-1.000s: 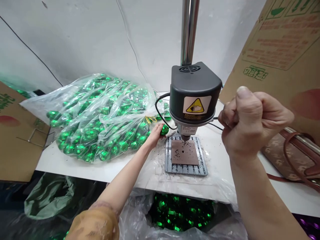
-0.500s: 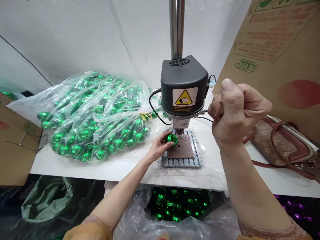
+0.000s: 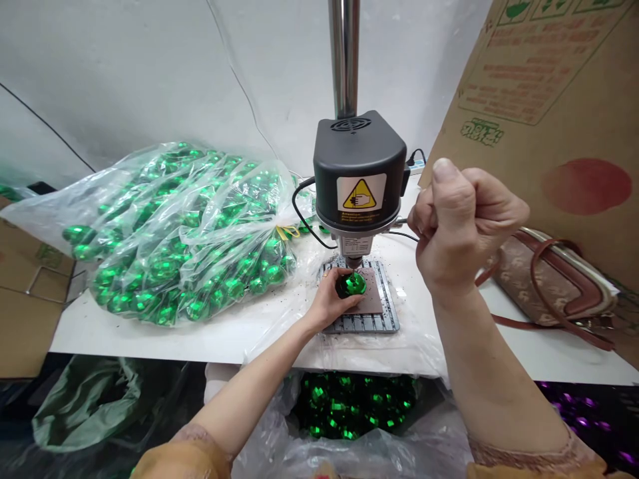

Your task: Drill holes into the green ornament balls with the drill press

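My left hand (image 3: 333,297) grips a shiny green faceted ball (image 3: 355,283) between thumb and fingers, directly under the chuck of a black drill press (image 3: 360,166). Beneath the ball lies a brown square board (image 3: 373,303) on the slotted grey metal base (image 3: 392,319), with dark crumbs scattered around. Raised at the right of the drill head, my right hand (image 3: 462,219) is closed in a fist around the machine's lever (image 3: 401,221), of which only a short piece shows.
A tied clear bag (image 3: 174,233) of green balls lies on the white table (image 3: 150,342) at left. Below the front edge, an open plastic bag (image 3: 269,426) holds more green balls. A patterned handbag (image 3: 554,279) and a large cardboard sheet (image 3: 529,113) stand at right.
My left hand has moved the green ball rightward from the board's left edge to beneath the chuck. My right hand stays closed at the lever. The view has shifted slightly.
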{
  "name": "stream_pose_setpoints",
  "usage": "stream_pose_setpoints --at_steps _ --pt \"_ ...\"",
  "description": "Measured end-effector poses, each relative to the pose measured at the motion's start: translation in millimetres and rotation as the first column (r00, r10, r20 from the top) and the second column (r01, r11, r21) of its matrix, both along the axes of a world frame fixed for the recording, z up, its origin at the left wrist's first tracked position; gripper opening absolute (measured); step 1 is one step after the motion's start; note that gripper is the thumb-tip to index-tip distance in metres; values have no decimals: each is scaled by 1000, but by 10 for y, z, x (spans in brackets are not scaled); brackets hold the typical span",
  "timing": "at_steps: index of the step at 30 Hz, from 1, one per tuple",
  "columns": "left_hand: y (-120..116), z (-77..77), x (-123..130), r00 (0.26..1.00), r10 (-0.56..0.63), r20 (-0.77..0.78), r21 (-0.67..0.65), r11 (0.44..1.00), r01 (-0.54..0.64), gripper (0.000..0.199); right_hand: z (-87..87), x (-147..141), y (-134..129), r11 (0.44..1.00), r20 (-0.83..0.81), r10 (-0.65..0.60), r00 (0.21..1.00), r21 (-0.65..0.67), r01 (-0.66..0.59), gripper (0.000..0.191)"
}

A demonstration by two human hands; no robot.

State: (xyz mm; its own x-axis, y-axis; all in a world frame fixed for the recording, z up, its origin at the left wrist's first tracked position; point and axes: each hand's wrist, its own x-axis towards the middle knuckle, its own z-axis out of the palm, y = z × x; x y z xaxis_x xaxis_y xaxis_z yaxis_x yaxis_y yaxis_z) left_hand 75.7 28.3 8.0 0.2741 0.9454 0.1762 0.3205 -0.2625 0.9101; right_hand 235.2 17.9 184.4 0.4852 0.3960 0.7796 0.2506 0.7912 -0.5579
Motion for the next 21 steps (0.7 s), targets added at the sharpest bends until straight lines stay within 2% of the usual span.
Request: stream_pose_setpoints --at_steps 7,14,21 --pt "-42 -90 39 983 -37 182 -40 998 45 56 -6 -14 -45 1000 22 8 1000 8 -8 47" --pt "-29 -126 21 980 -23 199 -63 997 37 58 -243 -29 -99 981 -46 73 996 182 -64 51" --pt "-32 -121 19 984 -32 178 -45 998 41 56 -392 -10 -87 968 -38 54 998 246 -43 51"
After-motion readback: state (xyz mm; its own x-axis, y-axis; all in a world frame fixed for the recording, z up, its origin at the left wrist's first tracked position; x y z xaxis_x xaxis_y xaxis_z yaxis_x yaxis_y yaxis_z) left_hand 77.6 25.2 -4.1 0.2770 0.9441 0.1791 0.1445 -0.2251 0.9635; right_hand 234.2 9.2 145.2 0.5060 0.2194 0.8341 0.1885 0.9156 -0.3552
